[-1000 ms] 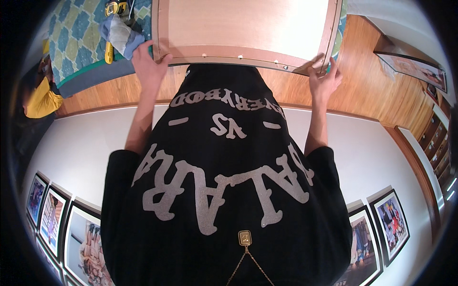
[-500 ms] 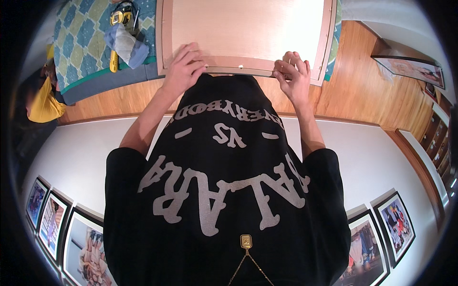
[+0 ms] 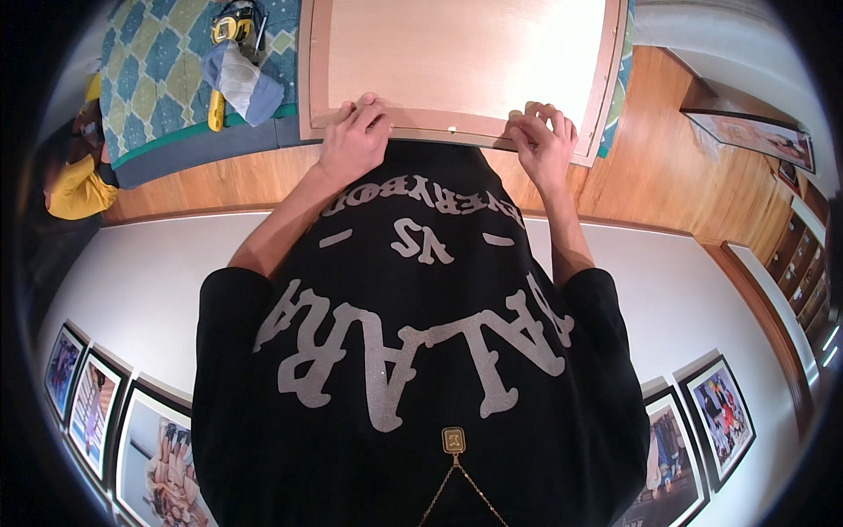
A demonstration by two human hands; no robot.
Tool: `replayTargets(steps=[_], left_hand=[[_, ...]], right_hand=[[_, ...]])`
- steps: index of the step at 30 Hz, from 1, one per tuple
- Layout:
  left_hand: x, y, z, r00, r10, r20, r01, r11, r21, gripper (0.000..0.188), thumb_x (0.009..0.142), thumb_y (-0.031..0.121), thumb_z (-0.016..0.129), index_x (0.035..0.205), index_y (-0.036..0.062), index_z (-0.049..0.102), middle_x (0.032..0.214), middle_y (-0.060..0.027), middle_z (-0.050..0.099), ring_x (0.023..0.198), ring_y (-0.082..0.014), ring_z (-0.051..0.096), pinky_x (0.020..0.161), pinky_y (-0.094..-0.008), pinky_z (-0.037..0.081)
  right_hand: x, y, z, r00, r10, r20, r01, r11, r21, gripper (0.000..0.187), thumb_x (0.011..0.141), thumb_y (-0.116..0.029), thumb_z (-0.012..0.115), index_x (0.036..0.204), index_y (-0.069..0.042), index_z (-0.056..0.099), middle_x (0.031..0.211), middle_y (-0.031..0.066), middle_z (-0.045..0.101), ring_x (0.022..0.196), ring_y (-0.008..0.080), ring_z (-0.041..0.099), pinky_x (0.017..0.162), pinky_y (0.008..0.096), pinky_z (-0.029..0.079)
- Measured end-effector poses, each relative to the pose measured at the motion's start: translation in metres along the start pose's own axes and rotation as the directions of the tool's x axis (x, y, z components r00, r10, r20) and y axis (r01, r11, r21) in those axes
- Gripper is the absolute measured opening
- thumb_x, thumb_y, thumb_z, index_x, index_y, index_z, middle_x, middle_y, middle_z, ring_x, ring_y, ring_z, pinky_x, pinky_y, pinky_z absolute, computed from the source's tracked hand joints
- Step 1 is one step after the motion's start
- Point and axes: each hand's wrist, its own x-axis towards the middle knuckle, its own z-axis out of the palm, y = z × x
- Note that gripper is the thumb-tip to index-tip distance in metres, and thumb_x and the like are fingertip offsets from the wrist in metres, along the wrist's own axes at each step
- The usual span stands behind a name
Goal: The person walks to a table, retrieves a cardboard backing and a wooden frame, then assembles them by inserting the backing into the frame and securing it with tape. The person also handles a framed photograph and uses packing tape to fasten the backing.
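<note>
A large picture frame (image 3: 307, 105) lies face down before me, its pale wooden backing board (image 3: 457, 61) and taped brown border showing. My left hand (image 3: 356, 139) rests on the near border at the left, fingers bent and drawn together; whatever is beneath the fingertips is hidden. Over the same border to the right, my right hand (image 3: 544, 147) has its thumb and forefinger pinched together, and what they hold, if anything, is too small to make out. A small white spot (image 3: 452, 129) shows on the border between the hands.
The frame lies on a green-and-blue patterned quilt (image 3: 149, 79). To its left are a yellow tape measure (image 3: 230, 31), a grey-blue cloth (image 3: 246, 83) and a yellow-handled tool (image 3: 215, 112). Another framed picture (image 3: 755, 136) leans at the right, above the wooden floor (image 3: 650, 167).
My left hand's fingers have drawn closer together and the hand has shifted slightly right along the border. The right hand's thumb and forefinger have come together. The view has shifted a little.
</note>
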Motion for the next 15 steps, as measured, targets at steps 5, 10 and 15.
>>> replayTargets(steps=[5, 10, 15], left_hand=[[0.0032, -0.0024, -0.0081, 0.993, 0.113, 0.017, -0.114, 0.993, 0.037, 0.013, 0.081, 0.014, 0.066, 0.090, 0.0046, 0.062, 0.104, -0.0078, 0.057, 0.108, -0.0254, 0.058, 0.083, -0.0438, 0.051], [0.0023, -0.0057, -0.0047, 0.984, 0.176, 0.021, -0.177, 0.976, 0.129, 0.013, 0.081, 0.015, 0.066, 0.090, 0.0054, 0.061, 0.104, -0.0075, 0.057, 0.108, -0.0275, 0.059, 0.082, -0.0432, 0.052], [0.0066, -0.0051, 0.0004, 0.996, 0.052, 0.067, -0.054, 0.998, 0.030, 0.011, 0.079, 0.014, 0.066, 0.086, 0.0067, 0.062, 0.096, -0.0057, 0.056, 0.091, -0.0252, 0.063, 0.072, -0.0426, 0.054]], right_hand=[[0.0028, -0.0015, -0.0124, 0.995, -0.020, 0.097, 0.022, 1.000, -0.016, 0.021, 0.064, -0.020, 0.077, 0.083, -0.018, 0.070, 0.103, 0.0017, 0.056, 0.105, 0.0231, 0.051, 0.094, 0.0496, 0.035], [0.0014, -0.0011, -0.0083, 0.997, -0.054, 0.058, 0.057, 0.997, -0.050, 0.022, 0.063, -0.021, 0.078, 0.084, -0.019, 0.071, 0.103, 0.0013, 0.056, 0.101, 0.0228, 0.052, 0.093, 0.0489, 0.036], [0.0012, 0.0015, -0.0079, 0.994, -0.042, 0.096, 0.051, 0.994, -0.092, 0.021, 0.066, -0.023, 0.077, 0.085, -0.020, 0.071, 0.103, 0.0009, 0.056, 0.100, 0.0223, 0.053, 0.092, 0.0489, 0.036]])
